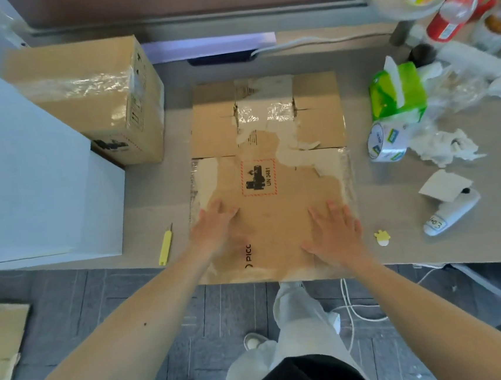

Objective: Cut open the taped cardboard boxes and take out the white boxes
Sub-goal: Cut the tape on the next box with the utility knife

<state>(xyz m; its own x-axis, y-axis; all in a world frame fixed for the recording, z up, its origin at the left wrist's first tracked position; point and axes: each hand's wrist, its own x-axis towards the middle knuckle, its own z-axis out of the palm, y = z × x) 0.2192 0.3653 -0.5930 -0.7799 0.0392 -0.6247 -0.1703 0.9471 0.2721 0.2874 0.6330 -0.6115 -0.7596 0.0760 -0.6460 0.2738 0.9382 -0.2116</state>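
— What are your hands doing?

— I am pressing both onto the flattened cardboard box (272, 172) that is lying in the middle of the bench (397, 200). My left hand (216, 226) and right hand (335, 230) are resting open on its near half, fingers straight and palms down, gripping nothing.

— And the cutter?

— The yellow knife (166, 245) is lying on the bench just left of the cardboard, near my left hand but apart from it.

— Where are the other boxes sitting?

— A taped cardboard box (87, 95) is standing at the far left, with clear tape shining across its top. A large white box (28, 180) is sitting in front of it, filling the left side and hiding its lower corner.

— Anything on your right?

— A tape roll (387, 141) is lying beside a green tissue pack (397, 93), well apart from my right hand.
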